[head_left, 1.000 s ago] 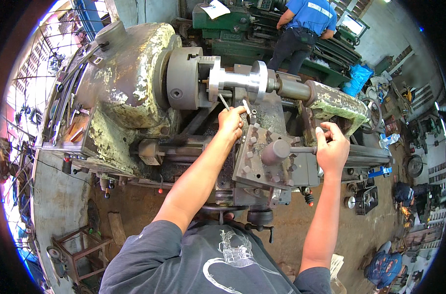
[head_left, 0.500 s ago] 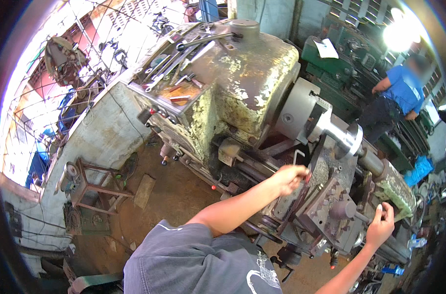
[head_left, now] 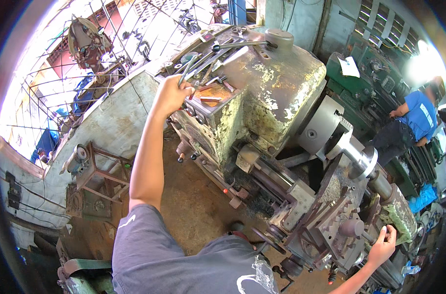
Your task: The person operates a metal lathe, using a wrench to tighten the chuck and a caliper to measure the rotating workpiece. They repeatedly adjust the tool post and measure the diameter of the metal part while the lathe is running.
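My left hand (head_left: 173, 97) is closed around the lower end of a slim grey metal tool (head_left: 186, 69) at the near edge of the lathe headstock's tool tray; its exact kind is hard to make out. Several wrenches and small tools lie beside it there. My right hand (head_left: 383, 249) is curled at the outer end of the tool post's lever (head_left: 367, 236), fingertips bent around it. The square tool post (head_left: 331, 236) sits on the carriage. A shiny turned metal workpiece (head_left: 364, 164) is held between the chuck (head_left: 322, 128) and the tailstock (head_left: 397, 218).
The worn headstock (head_left: 277, 73) bears a long lever on top. A person in blue (head_left: 414, 117) stands by a green machine (head_left: 365, 73) behind. A bench grinder stand (head_left: 98, 169) stands at the left. Metal chips (head_left: 333, 188) lie on the carriage.
My left hand has moved from beside the carriage up and left to the headstock's tool tray. The right hand stays at the tool post lever. The view has shifted slightly.
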### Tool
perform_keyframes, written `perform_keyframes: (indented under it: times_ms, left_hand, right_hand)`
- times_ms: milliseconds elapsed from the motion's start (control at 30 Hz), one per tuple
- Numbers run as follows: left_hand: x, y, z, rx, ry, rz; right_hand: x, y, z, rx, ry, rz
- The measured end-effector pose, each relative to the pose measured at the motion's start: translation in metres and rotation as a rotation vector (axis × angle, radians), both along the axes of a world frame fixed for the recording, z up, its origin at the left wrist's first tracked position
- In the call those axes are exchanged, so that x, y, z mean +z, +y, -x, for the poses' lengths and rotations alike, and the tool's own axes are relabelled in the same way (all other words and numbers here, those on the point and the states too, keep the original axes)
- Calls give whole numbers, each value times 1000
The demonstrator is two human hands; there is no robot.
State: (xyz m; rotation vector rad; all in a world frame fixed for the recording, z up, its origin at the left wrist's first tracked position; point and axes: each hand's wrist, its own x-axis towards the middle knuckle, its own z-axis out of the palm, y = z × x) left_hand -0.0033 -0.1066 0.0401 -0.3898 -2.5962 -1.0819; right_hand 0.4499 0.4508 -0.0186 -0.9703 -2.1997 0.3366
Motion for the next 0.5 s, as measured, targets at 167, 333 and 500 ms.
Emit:
perform_keyframes:
  times_ms: [167, 333, 500]
  left_hand:
    - [-9, 0, 65, -194, 21, 363]
    - [-24, 17, 80, -225, -11, 496]
    - [-26, 20, 68, -236, -49, 327]
  right_hand:
    - [-1, 2, -1, 5, 12, 17]
    - [0, 0, -1, 2, 14, 44]
    - [2, -2, -2, 6, 12, 46]
